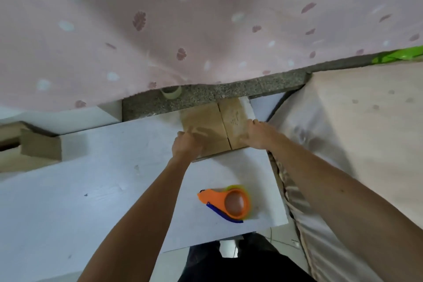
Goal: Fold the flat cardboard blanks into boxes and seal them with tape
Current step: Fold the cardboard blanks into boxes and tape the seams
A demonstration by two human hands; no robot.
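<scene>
The person leans over a white table [103,178] with both bare arms stretched forward. At the far edge of the table, close to its right corner, lies the brown cardboard [206,119]. A seam runs across it from far to near and splits its top into a wider left panel and a narrower right one. I can't tell whether it is a flat sheet or the closed top of a box.

The right hand [256,135] holds the cardboard's right edge, with fingers bent over the side and the thumb lying on top. The left hand [186,144] sits on the near left corner. It is smeared by motion, so I can't tell whether it grips or only presses.

Nearer the person, between the two forearms, an orange tape dispenser [229,202] with a blue edge lies flat on the table, apart from both hands. A pale roll of tape [171,92] stands on the speckled stone ledge [229,91] beyond the table, half under the hem of a pink leaf-print curtain [160,30]. More cardboard boxes [34,146] sit off the table's left side, and a cloth-covered bed [366,121] fills the right.
</scene>
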